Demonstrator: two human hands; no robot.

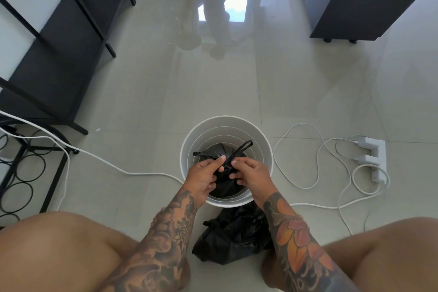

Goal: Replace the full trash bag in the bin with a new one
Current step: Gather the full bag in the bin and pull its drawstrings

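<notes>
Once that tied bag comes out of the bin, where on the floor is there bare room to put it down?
Open tile lies beyond the white bin, toward the black shelf frame and dark cabinet. Crowded: white cables and power strip on the right, another black bag between the knees, cords on the left.

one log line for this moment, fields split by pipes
step: tying bag handles | left hand: gripping handle | right hand: gripping handle | black bag: inside white bin | second black bag: on floor beside bin

Both hands [202, 176] [251, 174] pinch black bag [222, 185] handles inside white bin [213, 130].
</notes>
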